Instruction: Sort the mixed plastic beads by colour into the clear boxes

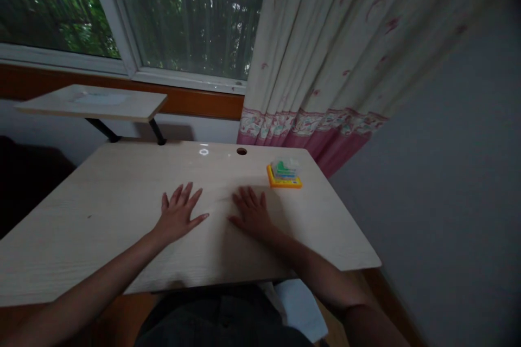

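My left hand (179, 214) lies flat on the pale wooden desk (101, 217), palm down, fingers spread and holding nothing. My right hand (251, 210) rests flat beside it, a little to the right, fingers stretched out and empty. Beyond my right hand, near the desk's far right corner, sits a small stack of coloured plastic pieces (284, 172): an orange base with blue, green and clear layers on top. Neither hand touches it; the right hand is the nearer one.
A round cable hole (241, 150) is in the desk near its far edge. A raised shelf (93, 102) on black brackets stands at the back left under the window. A cream and pink curtain (325, 65) hangs at the right, beside a grey wall.
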`<state>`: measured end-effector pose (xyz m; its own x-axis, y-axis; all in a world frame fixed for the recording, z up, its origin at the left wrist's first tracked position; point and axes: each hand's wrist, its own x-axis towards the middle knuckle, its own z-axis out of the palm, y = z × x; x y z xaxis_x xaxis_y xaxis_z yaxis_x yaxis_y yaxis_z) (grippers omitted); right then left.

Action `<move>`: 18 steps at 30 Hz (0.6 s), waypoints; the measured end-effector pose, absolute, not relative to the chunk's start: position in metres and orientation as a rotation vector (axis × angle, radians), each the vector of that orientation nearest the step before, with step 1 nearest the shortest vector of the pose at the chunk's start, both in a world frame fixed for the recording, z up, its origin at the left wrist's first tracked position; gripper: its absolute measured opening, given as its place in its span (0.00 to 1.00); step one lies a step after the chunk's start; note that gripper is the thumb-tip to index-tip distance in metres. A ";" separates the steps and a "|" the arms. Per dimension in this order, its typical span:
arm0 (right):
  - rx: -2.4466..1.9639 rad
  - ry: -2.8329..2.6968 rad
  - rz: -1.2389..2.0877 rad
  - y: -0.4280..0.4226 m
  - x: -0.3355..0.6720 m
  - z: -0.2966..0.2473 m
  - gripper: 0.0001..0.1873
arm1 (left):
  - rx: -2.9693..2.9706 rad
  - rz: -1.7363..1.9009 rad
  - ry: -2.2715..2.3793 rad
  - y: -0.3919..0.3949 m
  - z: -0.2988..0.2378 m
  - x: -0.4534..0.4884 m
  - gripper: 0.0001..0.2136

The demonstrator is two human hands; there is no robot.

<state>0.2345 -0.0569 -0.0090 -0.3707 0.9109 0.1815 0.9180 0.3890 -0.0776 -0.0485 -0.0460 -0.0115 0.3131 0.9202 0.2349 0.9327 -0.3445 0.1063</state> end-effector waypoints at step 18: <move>-1.700 -2.495 0.060 -0.059 0.234 -0.009 0.39 | -2.529 -0.386 -1.758 -0.049 -0.023 -0.048 0.33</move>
